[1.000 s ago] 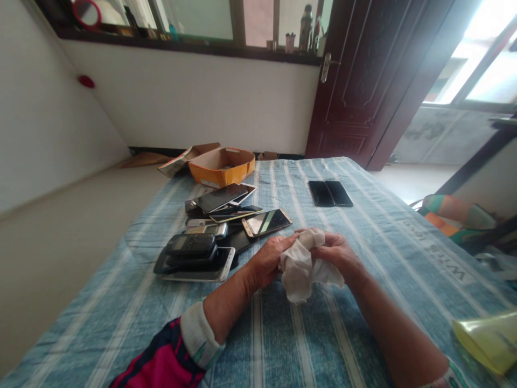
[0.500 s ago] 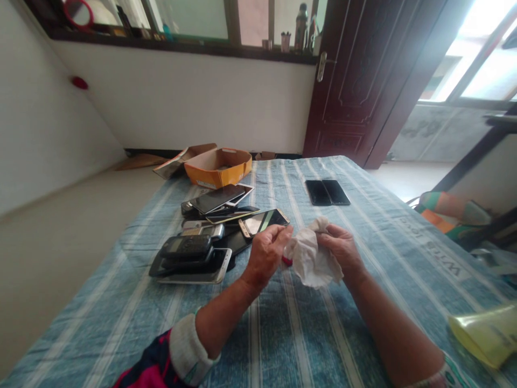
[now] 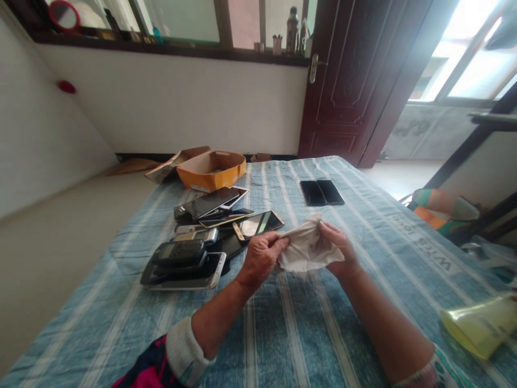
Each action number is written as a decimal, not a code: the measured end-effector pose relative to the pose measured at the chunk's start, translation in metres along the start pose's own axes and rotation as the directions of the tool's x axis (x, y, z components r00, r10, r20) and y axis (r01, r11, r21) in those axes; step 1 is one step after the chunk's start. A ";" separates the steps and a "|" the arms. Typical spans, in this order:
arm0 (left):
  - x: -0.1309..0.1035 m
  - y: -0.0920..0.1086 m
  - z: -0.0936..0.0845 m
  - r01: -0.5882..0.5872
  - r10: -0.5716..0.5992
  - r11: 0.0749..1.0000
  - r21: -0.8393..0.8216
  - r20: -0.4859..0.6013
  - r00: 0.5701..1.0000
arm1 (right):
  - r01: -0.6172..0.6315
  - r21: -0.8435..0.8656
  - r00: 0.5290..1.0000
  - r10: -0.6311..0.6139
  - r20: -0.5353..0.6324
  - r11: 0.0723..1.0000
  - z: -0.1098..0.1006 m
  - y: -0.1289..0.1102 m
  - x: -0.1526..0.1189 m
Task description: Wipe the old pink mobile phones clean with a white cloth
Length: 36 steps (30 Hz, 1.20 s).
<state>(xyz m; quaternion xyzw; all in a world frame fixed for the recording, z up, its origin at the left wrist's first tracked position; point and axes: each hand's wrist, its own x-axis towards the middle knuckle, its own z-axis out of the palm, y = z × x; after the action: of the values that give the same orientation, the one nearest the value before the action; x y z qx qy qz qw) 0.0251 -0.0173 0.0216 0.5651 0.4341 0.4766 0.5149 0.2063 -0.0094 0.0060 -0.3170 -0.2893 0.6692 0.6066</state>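
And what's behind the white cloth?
Blue striped fabric shows beyond the white cloth; whatever lies directly behind it, between the left hand and right hand, is covered.

A cloth-covered table (image 3: pixel 270 337), blue with white stripes, spreads across the lower frame. Left of center, an open orange cardboard box (image 3: pixel 214 182) stands behind a heap of smartphones and keypad phones (image 3: pixel 207 235). Two black smartphones (image 3: pixel 329 192) lie side by side right of center; yellow translucent plastic (image 3: pixel 479 326) lies at lower right.
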 end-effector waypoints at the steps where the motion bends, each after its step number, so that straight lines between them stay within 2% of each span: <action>1: 0.001 -0.001 0.000 0.037 -0.037 0.998 -0.052 0.010 0.999 | 0.003 0.019 1.000 -0.004 0.025 1.000 0.000 0.001 0.001; 4: 0.002 -0.003 0.000 0.109 -0.106 0.984 -0.144 0.030 0.994 | 0.031 0.043 0.998 -0.033 0.062 0.999 0.002 0.004 0.003; 6: 0.002 -0.004 -0.001 0.080 -0.078 0.989 -0.121 0.022 0.997 | 0.038 0.040 0.998 -0.040 0.042 0.998 0.003 0.004 0.002; 7: 0.002 -0.004 -0.002 0.026 -0.026 0.997 -0.069 0.009 1.000 | 0.032 0.036 0.999 -0.033 0.021 0.999 0.003 0.004 0.002; 9: 0.000 -0.003 -0.003 -0.166 0.169 0.978 0.126 -0.014 0.985 | 0.015 0.028 0.999 -0.014 -0.031 0.999 0.004 0.002 0.001; 11: -0.003 -0.002 -0.004 -0.390 0.411 0.843 0.370 0.024 0.911 | 0.006 0.028 0.997 -0.003 -0.077 1.000 0.003 0.001 0.000; 13: -0.005 -0.003 -0.004 -0.531 0.569 0.654 0.539 0.113 0.815 | 0.014 0.033 0.994 -0.011 -0.108 0.999 0.002 0.002 0.001; 15: -0.006 -0.005 -0.003 -0.585 0.624 0.523 0.620 0.189 0.758 | 0.018 0.038 0.994 -0.014 -0.104 0.999 0.000 0.003 0.004; 18: -0.004 -0.014 -0.003 -0.597 0.626 0.450 0.664 0.242 0.742 | 0.023 0.062 0.998 -0.019 -0.056 0.998 -0.004 0.007 0.009; 22: 0.000 -0.025 -0.005 -0.573 0.619 0.431 0.697 0.234 0.750 | -0.003 0.104 1.000 0.006 -0.024 0.995 -0.007 0.011 0.013; 26: 0.001 -0.027 -0.006 -0.498 0.586 0.461 0.735 0.169 0.792 | -0.038 0.107 0.999 0.036 0.026 0.994 -0.004 0.013 0.010; 32: 0.000 -0.020 -0.003 -0.381 0.474 0.664 0.643 0.032 0.880 | -0.043 0.049 0.996 0.039 0.077 0.998 0.000 0.013 0.005; 36: -0.001 -0.011 0.001 -0.269 0.300 0.844 0.464 0.007 0.954 | -0.010 0.021 0.998 0.008 0.069 1.000 -0.001 0.011 0.006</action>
<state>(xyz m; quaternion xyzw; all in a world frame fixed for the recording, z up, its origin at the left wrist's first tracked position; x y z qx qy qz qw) 0.0257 -0.0177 0.0108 0.7127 0.4625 0.4497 0.2755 0.2000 -0.0048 -0.0036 -0.2884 -0.3014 0.6857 0.5965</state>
